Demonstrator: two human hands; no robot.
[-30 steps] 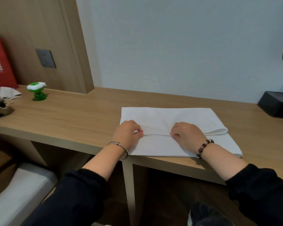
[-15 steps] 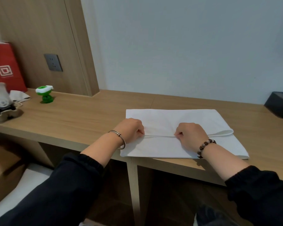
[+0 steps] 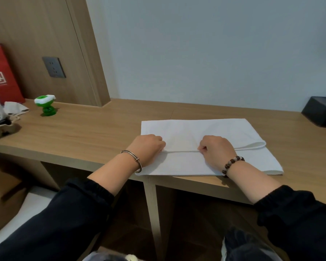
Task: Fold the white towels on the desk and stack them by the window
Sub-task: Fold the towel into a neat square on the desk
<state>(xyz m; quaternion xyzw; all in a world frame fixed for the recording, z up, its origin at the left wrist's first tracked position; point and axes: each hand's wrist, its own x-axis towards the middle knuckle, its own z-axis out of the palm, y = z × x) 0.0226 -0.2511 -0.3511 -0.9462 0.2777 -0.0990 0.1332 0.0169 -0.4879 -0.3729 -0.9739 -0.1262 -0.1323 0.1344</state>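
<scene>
Bottom edge is cutting off dark fabric and something pale, too blurred to identify; two black sleeves [image 3: 64, 223] are entering from the lower corners; a pale wooden desk leg [image 3: 154, 213] is standing between them.

Left hand [image 3: 146, 147], wearing a thin silver bangle [image 3: 134, 159], is curling onto the near folded edge of the white rectangular cloth towel [image 3: 196, 132]; fingertips are tucking under the knuckles, so the contact itself is hidden. Right hand [image 3: 215, 149], wearing a brown-and-white beaded bracelet [image 3: 231, 164], is pinching the same edge between thumb and forefinger; the edge is running taut between the two hands.

Towel is lying flat on the light wooden desk [image 3: 94, 132], right of centre, its near edge reaching the desk front; upper layer is covering the far part, with the fold looping open at the right end.

Far left: a green-and-white plastic toy [image 3: 46, 106] is standing well apart from the towel; a red paper bag [image 3: 2, 76] is leaning on the wood panel, cut by the frame; a cardboard tray [image 3: 0, 127] is holding something white, hard to make out. A grey wall socket [image 3: 54, 67] is sitting on the panel. Far right: a black box [image 3: 322, 112] is being cropped by the frame edge.
</scene>
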